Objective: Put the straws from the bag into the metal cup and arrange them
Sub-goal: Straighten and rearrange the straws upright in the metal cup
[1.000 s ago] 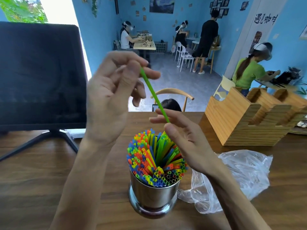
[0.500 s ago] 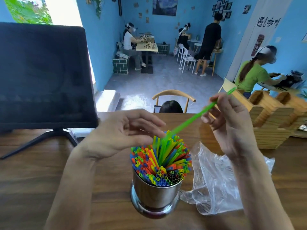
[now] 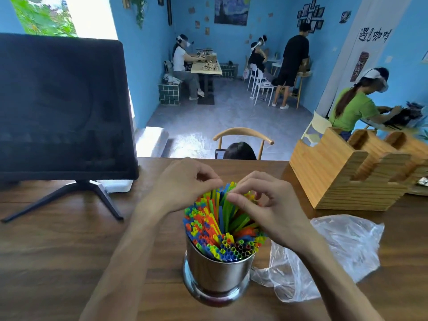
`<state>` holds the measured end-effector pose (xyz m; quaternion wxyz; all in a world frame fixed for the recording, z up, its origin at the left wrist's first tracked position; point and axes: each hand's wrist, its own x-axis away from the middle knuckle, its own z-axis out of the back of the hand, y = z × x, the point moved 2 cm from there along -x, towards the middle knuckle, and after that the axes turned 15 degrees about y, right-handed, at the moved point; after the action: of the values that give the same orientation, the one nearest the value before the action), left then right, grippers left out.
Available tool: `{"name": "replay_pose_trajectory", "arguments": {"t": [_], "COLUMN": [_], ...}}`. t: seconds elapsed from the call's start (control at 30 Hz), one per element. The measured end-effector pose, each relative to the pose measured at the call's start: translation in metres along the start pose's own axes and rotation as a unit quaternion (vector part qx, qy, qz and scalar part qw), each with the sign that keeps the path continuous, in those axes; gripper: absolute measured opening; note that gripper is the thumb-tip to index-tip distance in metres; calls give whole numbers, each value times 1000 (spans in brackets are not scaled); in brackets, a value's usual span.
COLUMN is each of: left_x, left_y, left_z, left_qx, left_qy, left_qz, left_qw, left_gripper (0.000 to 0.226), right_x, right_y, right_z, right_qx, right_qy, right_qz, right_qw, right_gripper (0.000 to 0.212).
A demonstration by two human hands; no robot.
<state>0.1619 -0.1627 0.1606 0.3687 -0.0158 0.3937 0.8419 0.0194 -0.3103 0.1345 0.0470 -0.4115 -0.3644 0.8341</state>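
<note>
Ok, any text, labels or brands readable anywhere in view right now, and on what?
"遇见咖啡", roughly: black handwritten characters on the white wall panel; the second is unclear.
Dark poster below it: print too small to read.
Monitor, metal cup, plastic bag: no text visible.

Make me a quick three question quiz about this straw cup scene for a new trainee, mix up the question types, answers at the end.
1. True or false: the metal cup lies tipped over on the table.
2. On which side of the cup is the plastic bag? A) the person's left B) the person's right C) behind the monitor
3. Fill in: both the left hand and the right hand are at the tops of the ____.

Key: 1 false, it stands upright. 2 B. 3 straws.
</note>
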Motion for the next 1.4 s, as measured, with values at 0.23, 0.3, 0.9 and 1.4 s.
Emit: {"name": "replay_pose_trajectory", "arguments": {"t": [0.23,0.3,0.9,1.4], "left_x": [-7,-9,-17,8], "left_y": [2,3,13,79], "left_z": [4,1,8,76], "left_qx": [36,41,9,306], "left_qy": [-36,-48,-97,303], "left_qz": [15,17,-18,-194], "left_qw": [999,998,995,881], "left_gripper": [7,5,7,13], "right_x": [-3,-4,-2,-36], "right_y": [-1,-2,4,-28], "right_z": [6,7,9,-12], "right_qx": [-55,-56,-57,-147], "right_qy": [10,9,3,-92], "right_qz": [-68,-72,-106,-61], "right_qw": [996,996,993,983], "right_gripper": [11,11,18,29]}}
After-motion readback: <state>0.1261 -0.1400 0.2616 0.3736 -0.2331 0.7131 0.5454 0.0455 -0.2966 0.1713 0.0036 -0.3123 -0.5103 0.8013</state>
